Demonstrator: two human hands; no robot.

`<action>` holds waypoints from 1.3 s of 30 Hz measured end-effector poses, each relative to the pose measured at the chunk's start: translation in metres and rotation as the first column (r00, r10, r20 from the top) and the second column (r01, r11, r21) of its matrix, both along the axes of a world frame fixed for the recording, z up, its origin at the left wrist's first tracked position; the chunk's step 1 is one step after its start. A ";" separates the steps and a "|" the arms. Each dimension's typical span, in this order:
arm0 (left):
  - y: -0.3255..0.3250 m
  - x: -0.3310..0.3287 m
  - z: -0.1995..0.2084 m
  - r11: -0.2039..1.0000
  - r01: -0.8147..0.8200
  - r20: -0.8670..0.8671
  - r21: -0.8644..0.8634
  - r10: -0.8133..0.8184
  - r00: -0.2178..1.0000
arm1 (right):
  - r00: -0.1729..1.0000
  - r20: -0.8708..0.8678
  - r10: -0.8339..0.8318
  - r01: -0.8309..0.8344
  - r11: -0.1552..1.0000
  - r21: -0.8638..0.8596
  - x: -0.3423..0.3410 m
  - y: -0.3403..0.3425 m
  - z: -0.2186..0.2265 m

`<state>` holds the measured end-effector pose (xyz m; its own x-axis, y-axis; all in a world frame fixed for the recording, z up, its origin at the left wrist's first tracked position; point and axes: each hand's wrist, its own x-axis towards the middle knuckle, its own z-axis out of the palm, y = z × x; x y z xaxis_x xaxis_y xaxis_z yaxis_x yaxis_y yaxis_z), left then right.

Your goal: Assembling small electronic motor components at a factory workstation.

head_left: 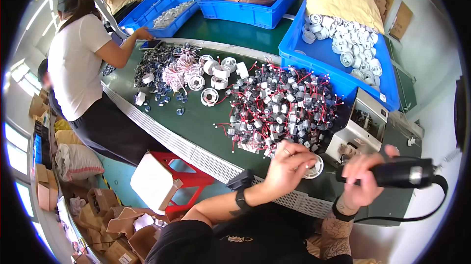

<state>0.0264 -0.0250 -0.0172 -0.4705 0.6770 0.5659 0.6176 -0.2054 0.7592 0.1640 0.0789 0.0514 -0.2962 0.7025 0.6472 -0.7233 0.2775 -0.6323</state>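
My right hand (362,180) is wrapped round a black electric screwdriver (405,172), held sideways over the table's right end with its tip toward the left. A cable loops from its rear end. My left hand (289,168) has its thumb and fingers pinched together beside a white round plastic housing (316,167). What sits between those fingertips is too small to make out. Just past the left hand spreads a large heap of small motors (284,107) with red wires. An open metal-cased device (360,124), its inner parts showing, stands beyond the right hand.
Several white round housings (209,97) lie mid-table, beside bundled pink-white wires (182,71) and small dark parts (152,65). Blue bins (294,65) line the back. At the left, a person (81,63) reaches toward a bin. A red and white stool (154,183) stands by the table edge.
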 end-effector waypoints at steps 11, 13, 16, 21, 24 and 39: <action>-0.013 -0.325 0.032 0.690 -0.704 -0.328 -0.166 0.635 0.700 | 0.987 0.156 -0.022 0.049 0.985 -0.166 0.017 0.023 -0.026; -0.010 -0.348 0.029 0.701 -0.664 -0.368 -0.261 0.564 0.740 | 0.980 0.199 -0.001 0.039 0.981 -0.188 0.021 0.022 -0.031; 0.025 -0.349 0.043 0.674 -0.724 -0.602 -0.145 0.521 0.606 | 0.961 0.275 -0.040 0.078 0.989 -0.129 0.024 0.026 -0.032; 0.169 -0.224 0.108 0.953 -0.234 -0.527 -0.195 0.100 0.844 | 0.979 0.202 0.004 0.038 0.979 -0.202 0.029 0.029 -0.041; 0.267 -0.184 0.089 0.920 0.116 -0.557 -0.374 -0.323 0.765 | 0.941 0.338 -0.001 0.041 0.993 -0.112 0.020 0.033 -0.044; 0.380 -0.096 0.069 0.819 -0.159 -0.722 -0.552 -0.374 0.583 | 0.966 0.256 -0.036 0.101 0.964 -0.245 0.021 0.029 -0.043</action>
